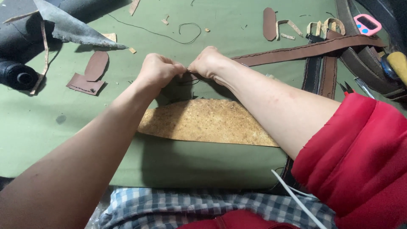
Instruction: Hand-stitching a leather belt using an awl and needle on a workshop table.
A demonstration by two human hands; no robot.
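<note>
Nearest you, the tan, rough-backed curved leather piece [203, 123] lies on the green cloth-covered bench [42, 123]. Just beyond, at twelve o'clock, your left hand [159, 70] and right hand [207, 62] meet, each grip pinched on thin dark thread [191, 80]. Brown leather straps [305, 51] lie at two o'clock.

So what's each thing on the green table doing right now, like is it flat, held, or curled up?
left hand: closed, pinching something small
right hand: closed, pinching at the same spot
tan leather piece: lying flat, partly under the arms
long brown strap: stretched out across the table
dark thread: loose, curled
small brown pieces: lying flat, one overlapping another
pink timer: lying face up
</note>
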